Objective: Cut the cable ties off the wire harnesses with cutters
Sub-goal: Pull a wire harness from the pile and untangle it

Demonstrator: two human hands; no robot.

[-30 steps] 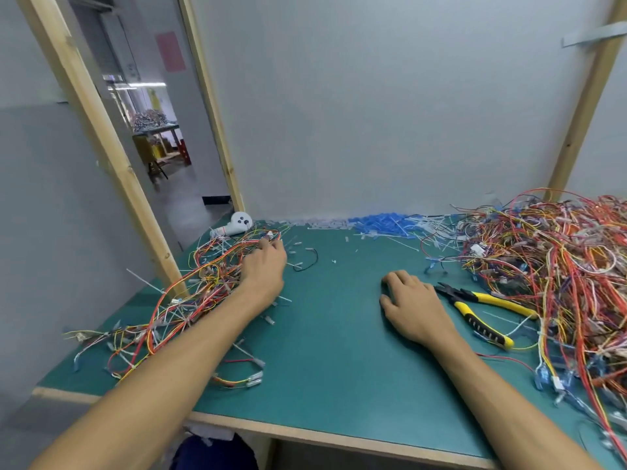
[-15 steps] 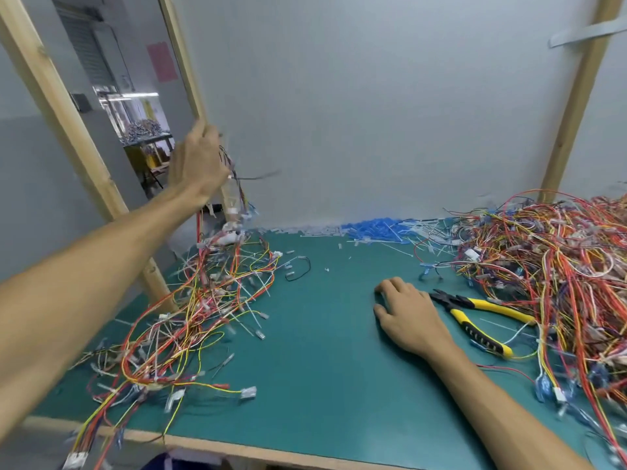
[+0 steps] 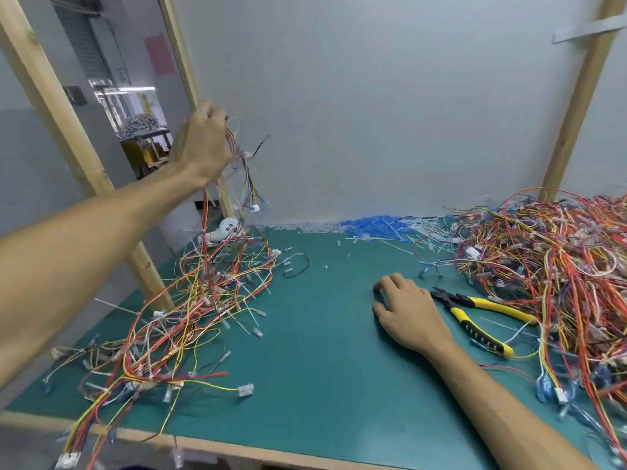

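My left hand is raised high at the left and grips a bunch of red, yellow and white wire harness. Its strands hang down into the loose left pile of harnesses on the green table. My right hand rests palm down on the table with relaxed fingers and holds nothing. Just right of it lie the yellow-handled cutters, untouched, their jaws pointing toward the hand. A large tangled heap of harnesses fills the right side.
Cut blue and white cable tie scraps lie along the back wall. A small white device sits at the back left. Wooden posts stand at the left, another post at the right. Some wires hang over the table's front edge.
My left hand took hold of wires in the left pile and lifted them high, dragging the pile up and toward the front. My right hand and the cutters stayed put.
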